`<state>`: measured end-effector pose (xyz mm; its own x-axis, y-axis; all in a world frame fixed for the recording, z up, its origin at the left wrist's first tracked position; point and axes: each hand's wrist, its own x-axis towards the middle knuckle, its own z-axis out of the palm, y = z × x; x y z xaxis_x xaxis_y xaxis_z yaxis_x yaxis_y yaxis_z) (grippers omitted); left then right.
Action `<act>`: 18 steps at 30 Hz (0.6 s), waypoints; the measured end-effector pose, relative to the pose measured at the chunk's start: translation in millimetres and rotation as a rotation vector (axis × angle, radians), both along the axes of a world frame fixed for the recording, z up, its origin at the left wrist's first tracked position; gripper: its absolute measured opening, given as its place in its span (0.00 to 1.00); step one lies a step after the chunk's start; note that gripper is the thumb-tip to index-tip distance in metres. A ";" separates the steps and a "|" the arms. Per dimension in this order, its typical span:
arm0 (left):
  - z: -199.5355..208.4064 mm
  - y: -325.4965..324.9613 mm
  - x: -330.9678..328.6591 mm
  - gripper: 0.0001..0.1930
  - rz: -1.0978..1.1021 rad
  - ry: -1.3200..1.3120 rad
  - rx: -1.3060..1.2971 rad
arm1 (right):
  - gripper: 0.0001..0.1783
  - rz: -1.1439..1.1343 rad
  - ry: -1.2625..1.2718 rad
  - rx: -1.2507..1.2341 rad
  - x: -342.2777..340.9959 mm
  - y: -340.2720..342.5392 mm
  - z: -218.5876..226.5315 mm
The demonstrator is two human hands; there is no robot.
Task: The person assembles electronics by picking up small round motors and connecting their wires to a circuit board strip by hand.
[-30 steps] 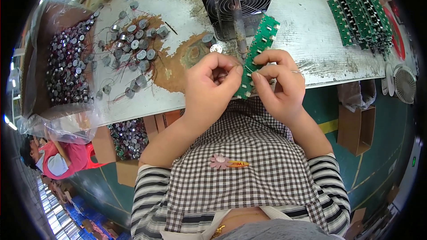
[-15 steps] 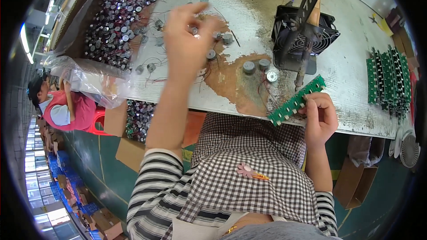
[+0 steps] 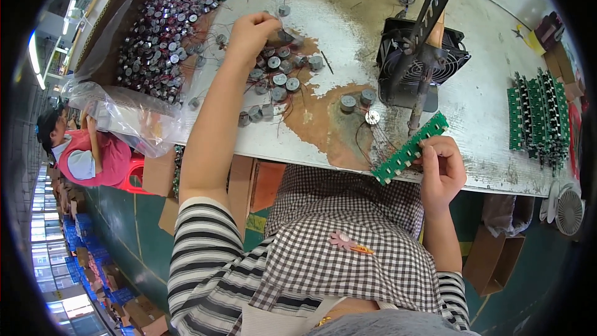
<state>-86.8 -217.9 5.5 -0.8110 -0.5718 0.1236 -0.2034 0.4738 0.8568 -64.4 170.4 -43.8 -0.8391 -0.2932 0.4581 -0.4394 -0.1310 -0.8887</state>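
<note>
In my right hand is a long green circuit board strip, pinched near its right end and slanting over the table's front edge. My left hand reaches to the far left, thumb and fingers drawn together. A blurred dark-grey thing shows just beside those fingertips; whether they grip it I cannot make out. Several small round metal motors with thin wires lie below this hand. Nearer the board stand two grey motors and a shiny wired one.
A plastic-lined carton full of motors stands left. A black fan sits behind an upright metal tool on a stand. Stacked green boards lie far right. At left, a person in red sits beyond the carton.
My left hand has drawn its spread fingers together and shifted slightly up and left, uncovering several motors. My right hand still holds the board, now slightly lower in the picture.
</note>
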 end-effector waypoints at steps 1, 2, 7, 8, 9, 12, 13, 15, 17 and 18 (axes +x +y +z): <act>2.2 5.0 4.4 0.08 0.011 0.132 0.145 | 0.03 -0.002 -0.004 0.002 -0.8 1.0 -1.1; 7.4 11.2 11.0 0.07 0.024 0.263 0.287 | 0.03 -0.007 0.013 0.006 -1.0 2.9 -1.8; 11.3 38.2 23.0 0.06 -0.035 0.397 0.391 | 0.03 -0.016 0.024 -0.009 -0.7 0.4 -1.4; 8.8 42.0 22.8 0.06 -0.055 0.476 0.418 | 0.03 -0.013 0.011 -0.009 -0.4 0.5 -0.7; 7.6 44.1 22.6 0.06 -0.074 0.555 0.446 | 0.03 -0.011 -0.001 -0.008 -0.3 0.6 0.1; 11.9 44.8 23.2 0.06 -0.070 0.529 0.342 | 0.04 -0.001 0.002 -0.018 -0.8 0.3 -0.3; 13.4 44.1 23.4 0.06 -0.071 0.532 0.343 | 0.04 -0.002 0.005 -0.017 -0.8 0.9 -0.9; 16.1 41.0 23.5 0.05 -0.004 0.474 0.351 | 0.04 -0.005 0.026 -0.009 -0.9 1.2 -2.9; 20.9 42.3 24.5 0.05 -0.028 0.599 0.358 | 0.04 -0.004 0.038 -0.022 -0.7 0.8 -2.7; 24.6 44.6 24.7 0.05 -0.052 0.722 0.364 | 0.04 -0.003 0.048 -0.033 -0.3 0.3 -2.6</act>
